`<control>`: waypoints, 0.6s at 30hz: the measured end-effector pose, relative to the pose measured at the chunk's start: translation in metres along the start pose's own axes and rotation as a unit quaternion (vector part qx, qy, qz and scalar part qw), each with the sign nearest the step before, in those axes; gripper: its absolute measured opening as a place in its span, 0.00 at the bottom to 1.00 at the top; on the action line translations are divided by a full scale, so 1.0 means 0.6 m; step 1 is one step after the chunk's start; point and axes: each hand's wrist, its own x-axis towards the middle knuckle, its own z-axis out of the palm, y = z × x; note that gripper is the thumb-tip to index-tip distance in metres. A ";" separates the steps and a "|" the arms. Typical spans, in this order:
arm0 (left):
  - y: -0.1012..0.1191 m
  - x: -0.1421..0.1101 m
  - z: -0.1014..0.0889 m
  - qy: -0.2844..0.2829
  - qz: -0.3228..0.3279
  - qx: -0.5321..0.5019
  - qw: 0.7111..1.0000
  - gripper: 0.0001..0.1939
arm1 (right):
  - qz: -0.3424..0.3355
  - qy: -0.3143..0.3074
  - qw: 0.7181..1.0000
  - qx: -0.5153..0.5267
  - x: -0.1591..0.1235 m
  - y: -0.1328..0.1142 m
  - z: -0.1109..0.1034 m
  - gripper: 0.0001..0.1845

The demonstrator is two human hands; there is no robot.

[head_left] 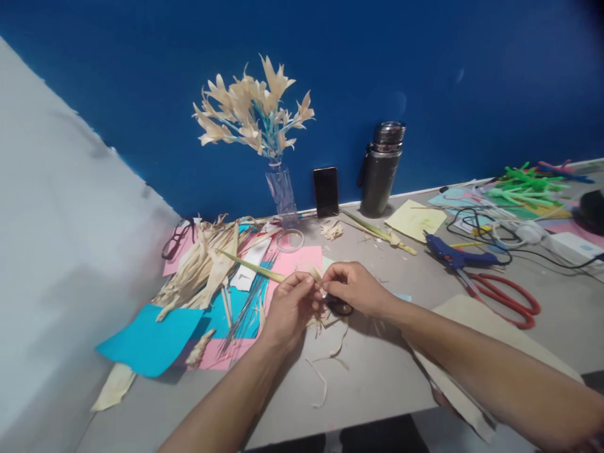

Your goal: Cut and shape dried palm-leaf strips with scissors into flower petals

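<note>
Left hand (291,308), right hand (352,287) around strip (316,275)

Pointed green leaf (252,266), slanted, in left hand (290,308); pale strip (316,275).

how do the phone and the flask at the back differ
The flask is taller and rounded, while the phone is shorter and flat. The flask has a shiny metallic top; the phone shows a plain dark screen. The flask stands on its base, whereas the phone appears propped on its short edge. Both are dark and stand near the blue wall.
</note>
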 end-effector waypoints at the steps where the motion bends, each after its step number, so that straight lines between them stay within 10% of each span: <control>1: 0.000 -0.001 0.001 -0.002 0.003 0.004 1.000 0.15 | 0.001 0.000 1.000 0.013 0.001 0.001 -0.001 0.05; 12: -0.001 -0.013 0.016 0.050 0.087 0.177 0.979 0.12 | -0.008 0.009 0.993 -0.121 -0.007 -0.008 0.001 0.05; 18: -0.003 -0.007 0.014 0.042 0.014 0.069 0.997 0.13 | -0.016 0.007 0.995 -0.102 -0.008 -0.007 -0.001 0.06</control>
